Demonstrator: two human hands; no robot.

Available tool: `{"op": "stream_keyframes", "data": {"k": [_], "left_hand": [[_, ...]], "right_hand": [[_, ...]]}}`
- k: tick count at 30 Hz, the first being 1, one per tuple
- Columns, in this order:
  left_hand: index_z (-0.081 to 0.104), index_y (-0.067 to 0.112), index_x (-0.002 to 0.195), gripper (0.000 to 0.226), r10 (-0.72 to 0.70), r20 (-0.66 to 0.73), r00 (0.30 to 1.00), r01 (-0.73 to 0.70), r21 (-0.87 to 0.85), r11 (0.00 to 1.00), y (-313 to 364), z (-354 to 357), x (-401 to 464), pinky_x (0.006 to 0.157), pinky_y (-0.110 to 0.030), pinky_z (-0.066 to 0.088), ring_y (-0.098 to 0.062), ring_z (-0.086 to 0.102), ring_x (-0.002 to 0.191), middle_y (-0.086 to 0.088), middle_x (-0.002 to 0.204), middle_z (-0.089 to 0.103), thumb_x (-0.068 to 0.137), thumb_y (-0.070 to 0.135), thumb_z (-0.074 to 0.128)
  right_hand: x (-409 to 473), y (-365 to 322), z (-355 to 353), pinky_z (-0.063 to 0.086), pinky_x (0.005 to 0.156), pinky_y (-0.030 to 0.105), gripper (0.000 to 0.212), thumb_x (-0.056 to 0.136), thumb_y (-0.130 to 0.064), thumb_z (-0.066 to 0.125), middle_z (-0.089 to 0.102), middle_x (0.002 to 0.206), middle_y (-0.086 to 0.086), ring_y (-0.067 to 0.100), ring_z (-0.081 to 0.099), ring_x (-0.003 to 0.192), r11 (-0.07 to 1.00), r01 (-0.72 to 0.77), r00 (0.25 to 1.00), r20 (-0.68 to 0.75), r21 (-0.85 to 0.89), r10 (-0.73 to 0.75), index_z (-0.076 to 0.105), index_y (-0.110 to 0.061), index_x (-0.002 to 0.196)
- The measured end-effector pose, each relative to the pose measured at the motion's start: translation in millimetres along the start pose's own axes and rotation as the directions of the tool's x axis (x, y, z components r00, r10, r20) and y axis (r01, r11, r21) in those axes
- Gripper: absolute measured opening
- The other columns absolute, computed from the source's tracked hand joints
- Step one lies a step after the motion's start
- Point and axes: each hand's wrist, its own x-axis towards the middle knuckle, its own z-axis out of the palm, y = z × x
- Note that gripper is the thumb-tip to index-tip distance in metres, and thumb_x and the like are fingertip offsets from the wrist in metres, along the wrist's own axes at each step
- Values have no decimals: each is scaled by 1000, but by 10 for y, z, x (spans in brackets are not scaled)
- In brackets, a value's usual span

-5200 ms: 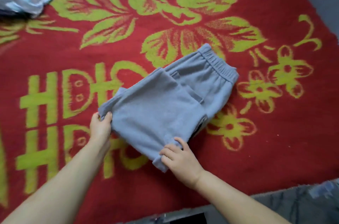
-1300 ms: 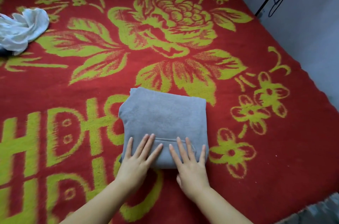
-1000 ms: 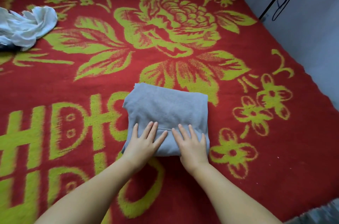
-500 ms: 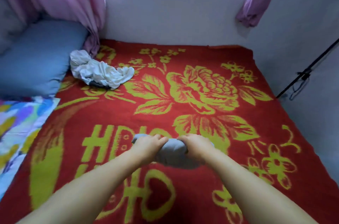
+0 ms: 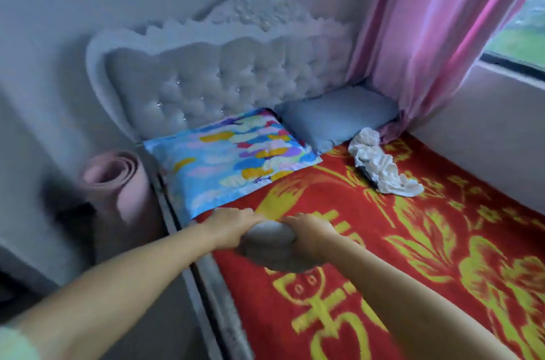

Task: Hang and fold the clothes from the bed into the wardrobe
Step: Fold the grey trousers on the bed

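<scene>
Two hands, left hand (image 5: 228,228) and right hand (image 5: 308,234), gripped the folded grey garment (image 5: 272,250) from both sides at 6 o'clock above the bed (image 5: 442,271), likely keeping the fold intact. White clothes (image 5: 380,166) lay at 1 o'clock.

Two bare forearms enter from the lower edge of the view, each ending in a bare hand: the left hand (image 5: 227,228) and the right hand (image 5: 309,234). No rings, watch, bracelets or gloves are visible on either hand or wrist. At the lower left corner, the edge of a pale mint-green sleeve (image 5: 14,343) covers the left upper arm; it is blurred, and no sleeve is visible on the right arm.
</scene>
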Motion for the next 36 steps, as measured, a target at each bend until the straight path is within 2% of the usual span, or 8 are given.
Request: {"op": "stream_keyframes", "data": {"k": [4,8,11,14,18,21,28,36], "left_hand": [[43,30,132,53,-210,-1,978,208,-117,971,-549,134,-999,81,-40,48,-28,56,111,0,124,53,82,13,50],[42,34,134,53,-387,-9,922,380,-171,909,-1057,416,-2067,82,-38,47,-29,57,112,-1,122,54,83,20,52],[43,27,134,50,-464,38,885,463,-177,868,-1420,664,-2857,83,-41,47,-32,57,111,-6,122,54,85,21,52],[43,22,134,46,-536,93,839,544,-132,829,-1815,932,-3702,83,-41,49,-33,56,112,-8,122,54,89,23,52],[40,23,138,51,-599,137,789,614,-150,775,-2373,1166,-4805,84,-41,48,-32,56,111,-8,125,52,89,22,52],[37,24,141,54,-627,134,767,641,-141,754,-2684,1245,-5409,83,-41,48,-33,56,111,-8,128,51,89,20,52],[38,30,140,56,-711,98,696,713,-206,670,-3458,1434,-6255,76,-32,44,-29,58,110,-2,132,53,87,22,55],[43,23,135,45,-725,152,672,736,-238,633,-4606,1922,-6305,80,-35,47,-30,59,107,-8,126,56,91,22,49]], "right_hand": [[368,-989,-86,49,84,39,40,84,-29,57,61,118,0,26,60,108,964,255,966,69,-70,-251,52,-31,123],[629,-2136,62,49,88,39,34,85,-30,58,61,117,1,26,60,108,901,422,903,129,-103,-409,53,-31,118],[768,-3022,256,48,95,42,39,85,-31,59,60,122,0,27,59,112,850,510,855,178,-128,-486,53,-32,123],[807,-3990,472,50,92,39,40,82,-28,61,61,122,4,29,59,113,799,591,799,227,-116,-558,54,-31,122],[854,-5276,740,50,94,40,47,79,-29,62,61,125,2,27,59,115,743,660,740,264,-109,-619,53,-33,125],[866,-5961,829,49,95,42,48,81,-33,61,61,125,4,28,58,115,712,696,707,271,-98,-654,52,-32,127],[1200,-7188,850,51,91,43,50,81,-34,62,63,117,4,26,60,109,636,758,644,320,-145,-694,50,-30,129],[2147,-7957,1060,52,89,44,44,81,-38,56,64,117,3,27,61,107,622,761,643,340,-184,-687,53,-28,124]]}}
